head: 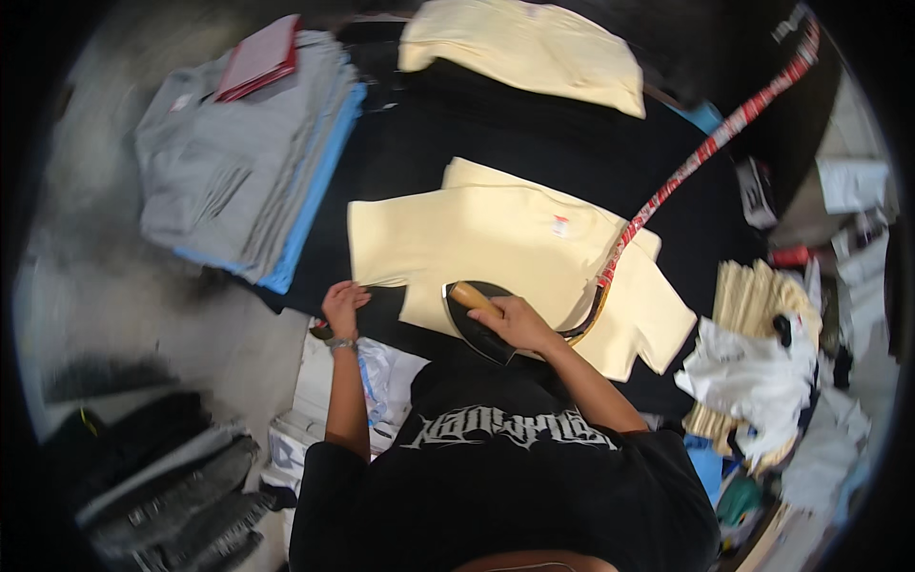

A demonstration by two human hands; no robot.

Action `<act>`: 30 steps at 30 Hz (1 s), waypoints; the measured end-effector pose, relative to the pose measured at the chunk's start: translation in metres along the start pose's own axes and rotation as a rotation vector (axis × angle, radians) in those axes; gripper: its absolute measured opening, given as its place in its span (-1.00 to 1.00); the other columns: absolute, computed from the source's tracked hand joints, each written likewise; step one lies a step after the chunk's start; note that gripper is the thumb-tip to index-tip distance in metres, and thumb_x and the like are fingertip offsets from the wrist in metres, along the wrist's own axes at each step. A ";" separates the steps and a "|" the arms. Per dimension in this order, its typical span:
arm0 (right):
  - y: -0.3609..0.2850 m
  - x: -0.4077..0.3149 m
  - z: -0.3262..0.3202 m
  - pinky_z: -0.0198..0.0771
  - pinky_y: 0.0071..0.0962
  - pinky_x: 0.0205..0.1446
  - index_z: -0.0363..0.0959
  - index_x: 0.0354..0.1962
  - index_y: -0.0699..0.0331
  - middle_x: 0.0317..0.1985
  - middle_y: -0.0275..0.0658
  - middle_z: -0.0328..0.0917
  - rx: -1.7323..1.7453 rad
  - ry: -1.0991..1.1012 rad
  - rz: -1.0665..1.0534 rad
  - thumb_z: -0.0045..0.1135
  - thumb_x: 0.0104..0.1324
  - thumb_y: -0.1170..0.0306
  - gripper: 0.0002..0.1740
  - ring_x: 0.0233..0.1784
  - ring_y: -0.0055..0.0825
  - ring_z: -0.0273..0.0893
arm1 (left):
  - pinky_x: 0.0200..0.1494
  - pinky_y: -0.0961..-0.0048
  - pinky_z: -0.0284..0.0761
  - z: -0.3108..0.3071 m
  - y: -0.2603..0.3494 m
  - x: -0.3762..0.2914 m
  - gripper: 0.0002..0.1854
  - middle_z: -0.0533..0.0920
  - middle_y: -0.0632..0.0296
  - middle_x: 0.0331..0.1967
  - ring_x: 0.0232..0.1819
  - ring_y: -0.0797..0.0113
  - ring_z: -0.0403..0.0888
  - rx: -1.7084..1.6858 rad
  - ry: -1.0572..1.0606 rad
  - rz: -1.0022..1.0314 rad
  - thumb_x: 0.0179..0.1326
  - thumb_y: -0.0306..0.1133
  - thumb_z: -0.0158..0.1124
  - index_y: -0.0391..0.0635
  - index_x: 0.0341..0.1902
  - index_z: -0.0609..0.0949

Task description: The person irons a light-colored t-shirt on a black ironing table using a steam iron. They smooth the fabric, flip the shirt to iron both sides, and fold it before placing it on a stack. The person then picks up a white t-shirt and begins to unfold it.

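A pale yellow T-shirt [479, 243] lies spread on the black-covered table [386, 157], with a label at its neckline. My right hand [520, 325] grips the wooden handle of an iron [475, 332]. The iron rests over the shirt's near edge, its sole hidden from view. At the left sleeve's lower corner, my left hand [343, 307] pinches the fabric between thumb and fingers. From the iron, a cord [675, 179] wrapped in red-and-white material rises to the upper right, crossing above the shirt. More pale yellow cloth shows under the shirt's far edge.
Grey folded garments [214, 157] are stacked at the left over light blue ones [314, 193], with a red-edged folded item [261, 61] on top. Another pale yellow garment [522, 50] lies at the far edge. White cloth [750, 379] is heaped at the right. Dark garments [179, 493] lie lower left.
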State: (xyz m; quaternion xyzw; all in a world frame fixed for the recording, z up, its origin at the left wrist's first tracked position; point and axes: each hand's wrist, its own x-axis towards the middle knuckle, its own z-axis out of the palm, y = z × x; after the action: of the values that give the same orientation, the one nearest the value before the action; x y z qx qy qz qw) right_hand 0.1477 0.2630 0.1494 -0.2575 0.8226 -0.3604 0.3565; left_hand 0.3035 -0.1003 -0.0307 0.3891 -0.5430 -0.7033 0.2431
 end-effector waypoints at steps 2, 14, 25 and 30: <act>0.038 -0.017 -0.010 0.46 -0.18 -0.21 0.68 -0.16 0.45 -0.48 0.02 0.60 -0.009 0.191 0.087 0.26 0.46 -0.15 -0.32 -0.38 -0.16 0.58 | -0.29 0.44 0.77 0.006 0.001 0.002 -0.83 0.79 -0.04 -0.28 -0.38 0.26 0.80 0.056 0.019 0.015 0.46 -0.52 0.32 -0.31 0.02 0.59; 0.137 -0.158 -0.062 0.17 -0.46 -0.67 0.58 -0.42 0.33 -0.73 -0.42 0.37 0.483 0.837 0.576 0.23 0.52 -0.13 -0.36 -0.75 -0.65 0.30 | -0.32 0.47 0.70 0.002 0.002 0.007 -0.87 0.76 0.07 -0.34 -0.45 0.35 0.73 0.172 0.028 0.000 0.46 -0.44 0.33 -0.22 -0.07 0.61; 0.124 -0.136 -0.049 0.35 -0.32 -0.40 0.66 -0.23 0.49 -0.62 -0.19 0.49 0.187 0.595 0.445 0.32 0.48 -0.01 -0.42 -0.53 -0.51 0.42 | -0.40 0.54 0.63 0.010 0.009 0.004 -0.86 0.76 0.08 -0.37 -0.49 0.38 0.72 0.179 0.064 -0.050 0.48 -0.42 0.33 -0.21 -0.06 0.59; 0.103 -0.075 -0.051 0.40 -0.21 -0.32 0.65 -0.21 0.46 -0.57 0.00 0.54 0.037 0.407 0.241 0.33 0.46 -0.04 -0.41 -0.51 -0.24 0.48 | -0.39 0.54 0.64 0.008 0.012 -0.001 -0.88 0.77 0.11 -0.37 -0.47 0.39 0.73 0.140 0.032 -0.020 0.49 -0.43 0.34 -0.21 -0.08 0.62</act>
State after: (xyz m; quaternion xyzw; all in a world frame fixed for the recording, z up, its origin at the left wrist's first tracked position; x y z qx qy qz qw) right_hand 0.1372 0.3972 0.1241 -0.0731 0.8957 -0.3747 0.2282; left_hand 0.2968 -0.0985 -0.0182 0.4220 -0.5828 -0.6597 0.2168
